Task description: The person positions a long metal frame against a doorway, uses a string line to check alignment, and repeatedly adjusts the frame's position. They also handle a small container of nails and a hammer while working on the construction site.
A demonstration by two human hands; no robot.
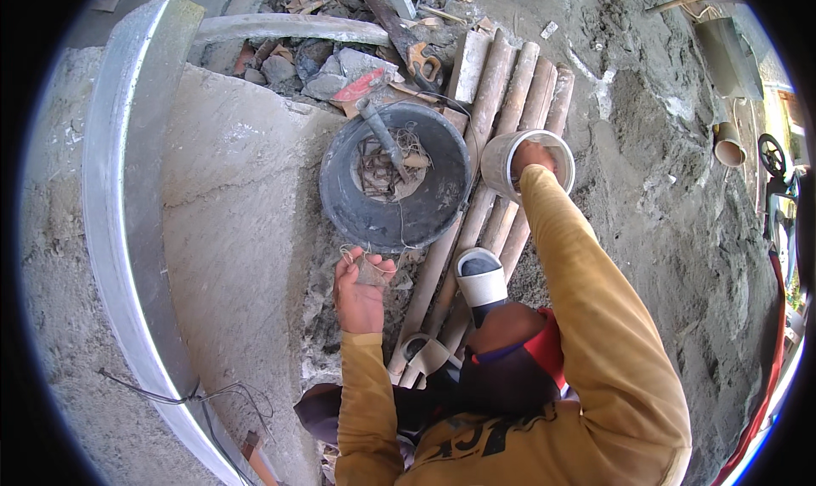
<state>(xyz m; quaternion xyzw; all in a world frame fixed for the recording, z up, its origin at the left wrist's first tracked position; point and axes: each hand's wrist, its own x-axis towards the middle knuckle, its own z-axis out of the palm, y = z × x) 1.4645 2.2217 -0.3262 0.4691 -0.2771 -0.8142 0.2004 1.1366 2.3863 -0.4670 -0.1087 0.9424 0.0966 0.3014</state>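
Note:
My left hand (360,303) is palm up, its fingers curled round a small grey stone-like piece (371,273) with thin string looped about it. Just beyond it is a black bucket (340,198), containing a hammer (384,137), tangled string and several rusty metal bits. My right hand (534,156) reaches into a whitish plastic bucket (496,164), which tilts on its side over wooden poles. Inside that bucket my fingers are hidden, so I cannot see what they touch.
Several round wooden poles (518,86) lie under the buckets and my feet. A handsaw (421,61) rests by broken rubble (327,73) at the back. Along the left runs a long metal bar (127,146) over a concrete slab (238,163). Rough grey sand (646,231) spreads at right.

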